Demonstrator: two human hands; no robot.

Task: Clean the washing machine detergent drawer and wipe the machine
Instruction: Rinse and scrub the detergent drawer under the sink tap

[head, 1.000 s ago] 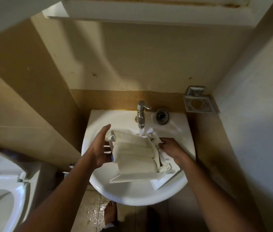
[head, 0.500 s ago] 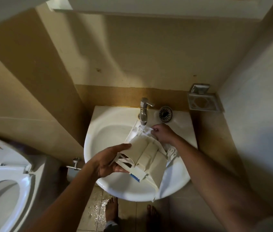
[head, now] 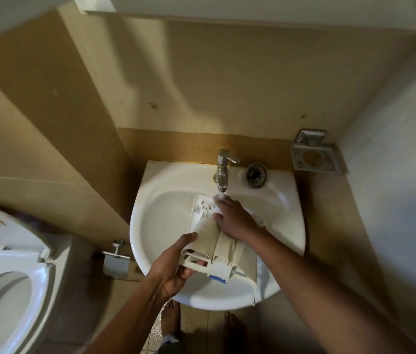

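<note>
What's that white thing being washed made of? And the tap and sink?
The cream-white ribbed detergent drawer looks like matte moulded plastic: thin walls, clips. The silvery tap seems polished metal; it glints. The round white sink is probably glazed ceramic, smooth and shiny.

— Where's the camera looking from?
— From the person's head, facing forward and steeply down onto the washbasin [head: 156,218]. It's close: the left hand [head: 173,273] and right hand [head: 236,222] land mid-frame, arms [head: 316,284] running in from the bottom edge.
— Wide lens?
— Very. It takes in the toilet [head: 39,290] on the left, the soap holder [head: 315,159] at the far right, bare feet [head: 170,320] below. Just this one view.
</note>
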